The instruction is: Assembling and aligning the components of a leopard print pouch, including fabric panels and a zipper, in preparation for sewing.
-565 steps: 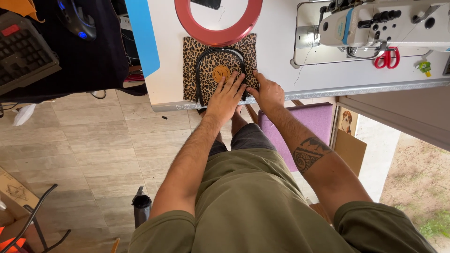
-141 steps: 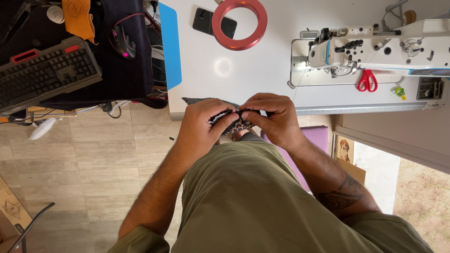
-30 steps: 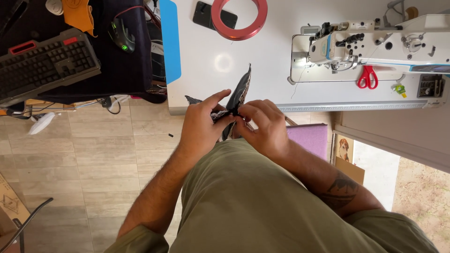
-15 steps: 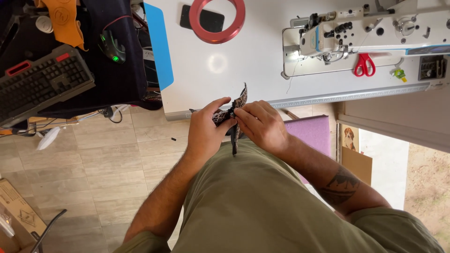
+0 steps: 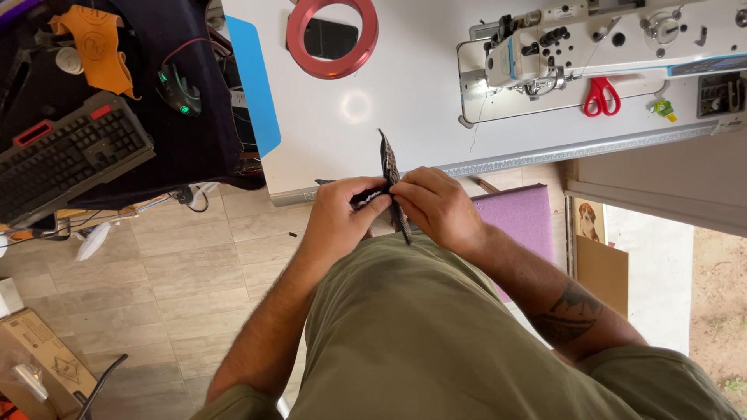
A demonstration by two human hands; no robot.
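2 hands, left hand [image 5: 336,214] and right hand [image 5: 437,206], pinch a leopard-print fabric piece [image 5: 388,167] edge-on before the worktop [image 5: 405,117]; its shape is hard to make out, fingers partly hiding it.

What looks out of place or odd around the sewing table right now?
Nothing is spilled or visibly damaged. Only the red scissors stand out, lying on the sewing machine bed. Both hands hold a leopard-print fabric piece edge-up.

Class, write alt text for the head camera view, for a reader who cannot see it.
Seen from above, a person's left hand and right hand pinch a folded leopard-print fabric piece held on edge over the near edge of a white table. On the table sit a sewing machine, red scissors and a red ring.
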